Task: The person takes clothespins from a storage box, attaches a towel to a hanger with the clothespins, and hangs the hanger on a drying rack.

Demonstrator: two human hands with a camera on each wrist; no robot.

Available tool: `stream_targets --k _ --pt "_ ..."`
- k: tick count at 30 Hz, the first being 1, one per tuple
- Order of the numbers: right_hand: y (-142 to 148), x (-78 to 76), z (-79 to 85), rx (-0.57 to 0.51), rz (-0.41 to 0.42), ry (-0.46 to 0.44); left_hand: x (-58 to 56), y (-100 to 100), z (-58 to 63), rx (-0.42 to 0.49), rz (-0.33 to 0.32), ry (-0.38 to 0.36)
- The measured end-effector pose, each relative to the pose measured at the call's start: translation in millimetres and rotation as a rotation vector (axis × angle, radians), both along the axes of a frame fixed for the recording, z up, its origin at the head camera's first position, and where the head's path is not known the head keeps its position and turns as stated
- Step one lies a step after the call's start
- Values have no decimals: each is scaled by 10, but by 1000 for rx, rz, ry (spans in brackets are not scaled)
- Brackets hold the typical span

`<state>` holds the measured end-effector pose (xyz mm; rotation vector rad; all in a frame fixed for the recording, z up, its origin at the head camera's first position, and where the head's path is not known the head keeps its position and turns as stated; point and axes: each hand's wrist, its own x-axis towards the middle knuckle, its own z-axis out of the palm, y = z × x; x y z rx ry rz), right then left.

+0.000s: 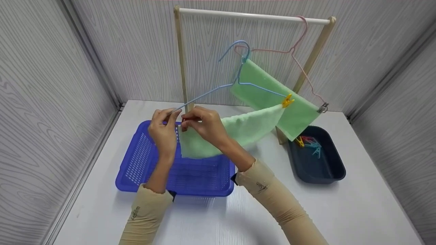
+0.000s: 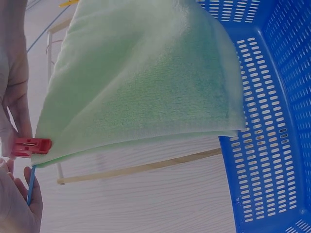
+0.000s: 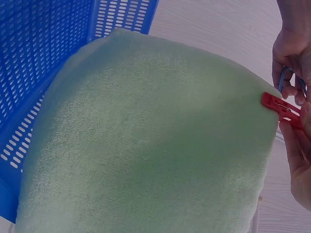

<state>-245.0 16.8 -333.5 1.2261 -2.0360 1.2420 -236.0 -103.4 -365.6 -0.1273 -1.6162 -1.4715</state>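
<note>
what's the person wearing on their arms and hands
Both forearms are covered by snug beige sleeves, the left sleeve and the right sleeve, each ending at the wrist with a small dark printed marking. A dark strap or tab shows at each cuff. The left hand and right hand are bare, with no gloves.

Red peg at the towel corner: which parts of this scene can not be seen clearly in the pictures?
- Red peg: head view, the right hand covers most of it; whether its jaws bite the blue hanger is unclear.
- Pegs in the dark tray: head view, too small to count.
- Blue basket: both wrist views, cut by the edge and hidden behind the green towel.
</note>
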Motion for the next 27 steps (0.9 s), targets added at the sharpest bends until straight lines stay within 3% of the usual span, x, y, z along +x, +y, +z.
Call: stream_targets --k 3,12,18,19,22,25,26,27 --pt "-1 24 22 -5 -3 -14 -4 5 11 6 4 2" --pt "12 -174 -191 41 38 -32 17 -4 -9 17 -3 3" --pt "26 -41 -79 41 50 -43 36 10 -20 40 -4 -12" --pt "28 -8 -45 41 50 -41 -86 -4 -157 50 -23 -1" --pt "36 88 38 65 25 -45 -82 -1 -158 64 -37 12" --pt "38 109 54 70 16 -56 -74 -5 -145 41 -40 13" --pt "39 114 55 74 11 -60 52 5 -6 25 -24 4" --pt "37 114 51 70 16 -63 63 1 2 15 -21 -2"
